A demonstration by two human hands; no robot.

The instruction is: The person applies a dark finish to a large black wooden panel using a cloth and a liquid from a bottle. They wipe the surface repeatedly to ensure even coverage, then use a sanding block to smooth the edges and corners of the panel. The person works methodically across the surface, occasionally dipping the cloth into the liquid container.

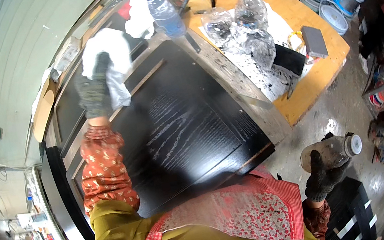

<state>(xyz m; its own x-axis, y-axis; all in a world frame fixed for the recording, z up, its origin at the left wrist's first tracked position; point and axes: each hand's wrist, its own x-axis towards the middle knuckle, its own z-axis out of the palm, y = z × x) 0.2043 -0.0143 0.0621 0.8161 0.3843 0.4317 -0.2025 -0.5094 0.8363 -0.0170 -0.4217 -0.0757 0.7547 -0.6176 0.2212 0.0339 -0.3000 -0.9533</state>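
My left hand (95, 92), in a dark glove, is closed on a white cloth (114, 54) and held over the far left part of a black wood-grained panel (182, 121). Both the hand and the cloth are slightly blurred. Off the panel's right side, my right hand (321, 180), in a black glove, grips a cloudy clear bottle (327, 153) with a white cap. The bottle lies nearly sideways in the fingers. The panel has a framed edge and pale streaks of reflected light.
A yellow-brown table (301, 2) at the far right bears crumpled clear plastic bottles (251, 12), a grey block (314, 42) and a black pad (289, 60). A blue-tinted bottle (166, 16) stands beyond the panel. White buckets (334, 17) stand at the right.
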